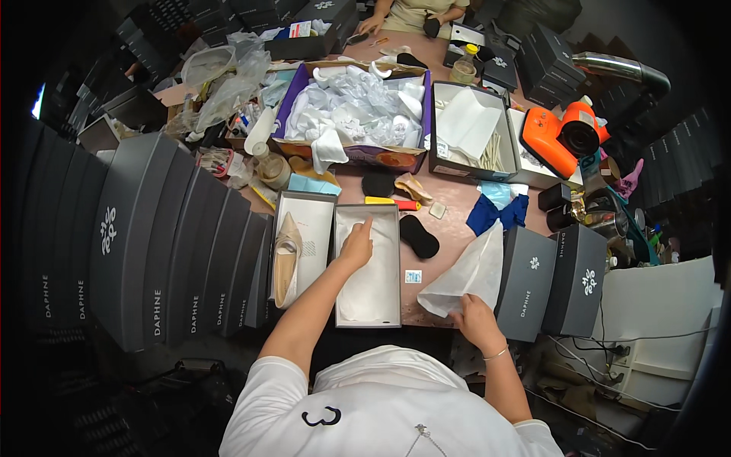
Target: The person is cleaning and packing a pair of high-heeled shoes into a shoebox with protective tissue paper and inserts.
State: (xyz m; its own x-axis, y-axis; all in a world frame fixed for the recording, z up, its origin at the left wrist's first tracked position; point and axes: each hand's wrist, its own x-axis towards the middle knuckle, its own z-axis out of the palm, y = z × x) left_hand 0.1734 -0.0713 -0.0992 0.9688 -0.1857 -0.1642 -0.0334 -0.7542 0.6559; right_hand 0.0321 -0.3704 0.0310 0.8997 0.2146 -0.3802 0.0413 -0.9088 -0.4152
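My left hand (355,245) rests with fingers spread on white tissue paper inside an open grey shoe box (368,266) in front of me. To its left, the box lid (304,242) holds a beige high-heeled shoe (286,259) lying on its side. My right hand (477,320) pinches the lower edge of a loose white tissue sheet (468,276) that rises off the table's right front. A black insole pad (419,236) lies between the box and the sheet.
Dark grey shoe boxes (137,236) stand in a row on the left, two more (552,278) on the right. Behind are a purple box of white paper stuffing (354,114), a grey box with paper (472,129), an orange tool (563,137), blue cloth (495,213). Another person's hands (373,24) are at the far end.
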